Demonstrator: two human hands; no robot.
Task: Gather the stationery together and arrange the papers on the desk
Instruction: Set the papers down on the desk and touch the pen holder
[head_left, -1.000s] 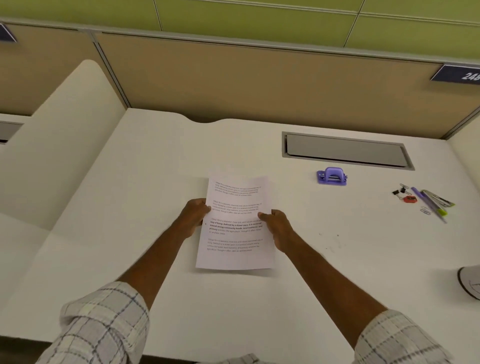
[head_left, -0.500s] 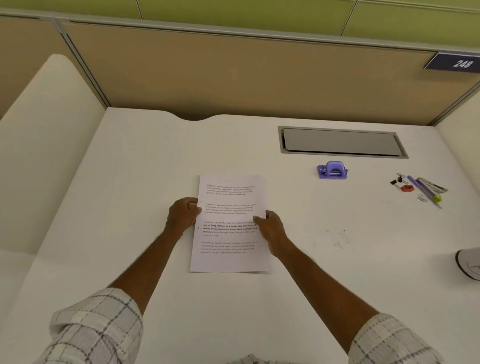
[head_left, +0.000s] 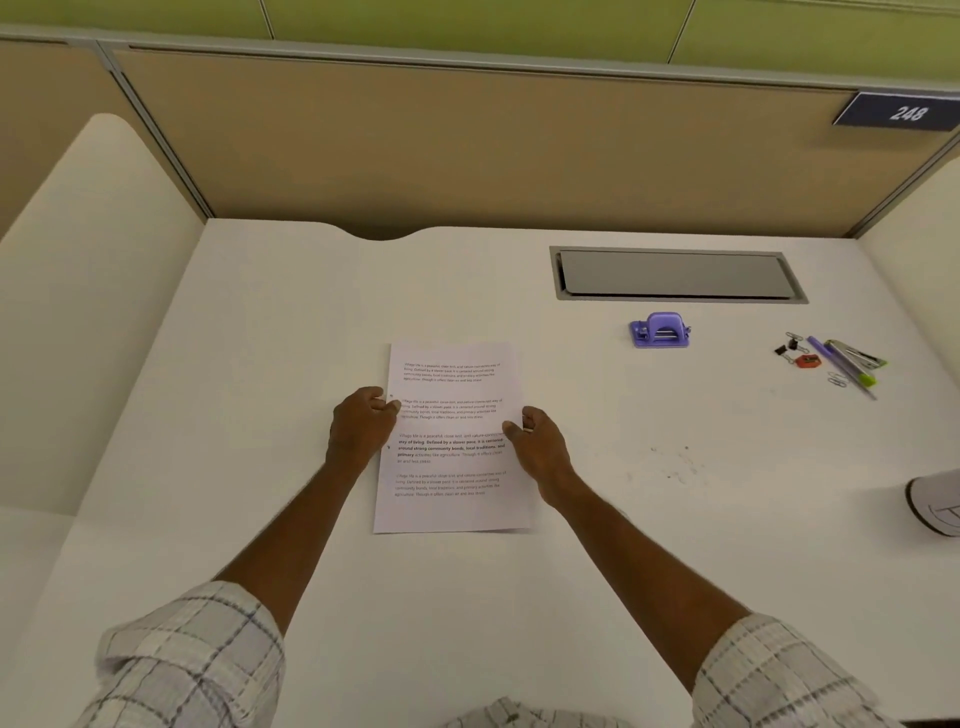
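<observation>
Papers lie mid-desk, long axis running away from the person. Left hand and right hand pinch opposite long edges. Stationery cluster sits far right, nearer the right hand; hole punch between.

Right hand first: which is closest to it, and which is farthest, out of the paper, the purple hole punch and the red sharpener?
Going out from the right hand:
1. The paper, touching it, in the middle of the desk.
2. The purple hole punch, farther back and to the right.
3. The red sharpener, far to the right among the pens and clips.
</observation>
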